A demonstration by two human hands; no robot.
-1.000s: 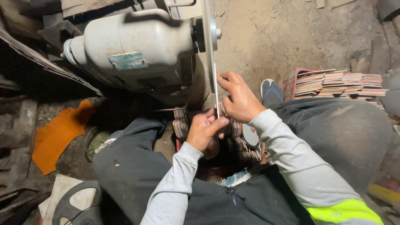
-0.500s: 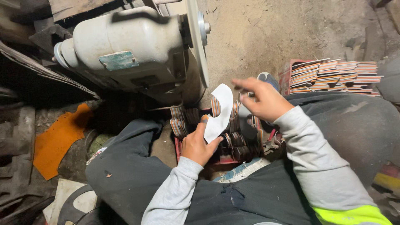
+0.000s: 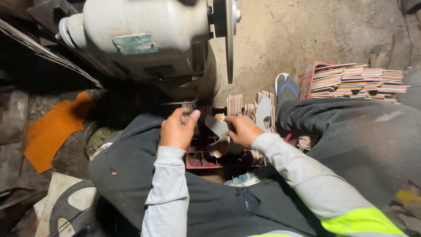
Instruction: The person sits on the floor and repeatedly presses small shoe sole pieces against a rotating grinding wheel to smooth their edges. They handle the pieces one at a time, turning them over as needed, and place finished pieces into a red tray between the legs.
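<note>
My right hand point(image 3: 243, 131) is shut on a flat grey sole-shaped piece point(image 3: 216, 125), holding it over a red crate point(image 3: 197, 163) between my knees. My left hand point(image 3: 177, 129) hovers just left of that piece with its fingers loosely curled and nothing seen in them. Striped sole pieces point(image 3: 234, 104) stand on edge in the crate beyond both hands, and a pale one point(image 3: 263, 115) leans beside them. Another orange-brown piece point(image 3: 219, 148) lies under my right hand. Above the hands hangs the thin grinding disc point(image 3: 230, 39) of a grey motor point(image 3: 149, 39).
A red tray point(image 3: 307, 77) with stacked striped pieces point(image 3: 355, 81) sits on the dirt floor at the right, next to my blue-grey shoe point(image 3: 286, 87). An orange sheet point(image 3: 52, 129) lies on the left. My dark trousers point(image 3: 351, 136) frame the crate.
Both hands have dropped away from the grinding disc down to the crate. The pale piece held at the disc, then in my left hand, is now by my right hand.
</note>
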